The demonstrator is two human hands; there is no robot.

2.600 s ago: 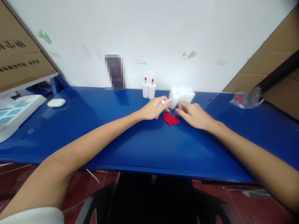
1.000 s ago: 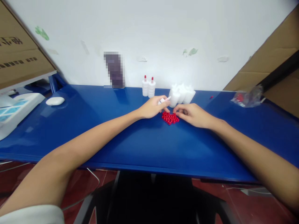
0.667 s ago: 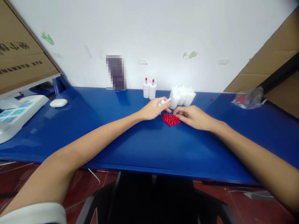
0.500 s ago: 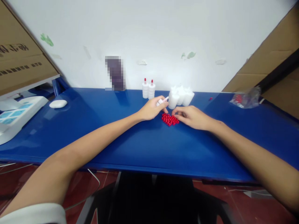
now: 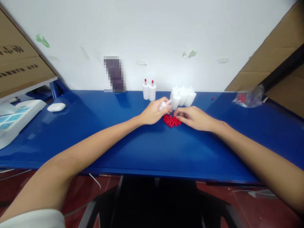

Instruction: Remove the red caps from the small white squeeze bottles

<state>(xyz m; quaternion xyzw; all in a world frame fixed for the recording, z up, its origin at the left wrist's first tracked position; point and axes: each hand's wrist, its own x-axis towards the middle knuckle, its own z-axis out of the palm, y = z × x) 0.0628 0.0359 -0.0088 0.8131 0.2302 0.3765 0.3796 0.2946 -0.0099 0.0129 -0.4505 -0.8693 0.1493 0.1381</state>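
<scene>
Over a blue table (image 5: 142, 155), a person's right hand (image 5: 193, 118) and left hand (image 5: 154, 111) face each other before a cluster of white bottles (image 5: 181, 97) and a red-tipped pair (image 5: 152, 92). The right's narrowed fingertips sit at the edge of a pile of red caps (image 5: 171, 121) on the table, whether pinching one cannot be told; the left grips a nozzled bottle (image 5: 162, 106), tilted; a lone red piece (image 5: 213, 98) lies well apart

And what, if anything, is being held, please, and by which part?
The left hand holds a white bottle by its body; the right hand is at the red caps, its grip unclear.
</scene>
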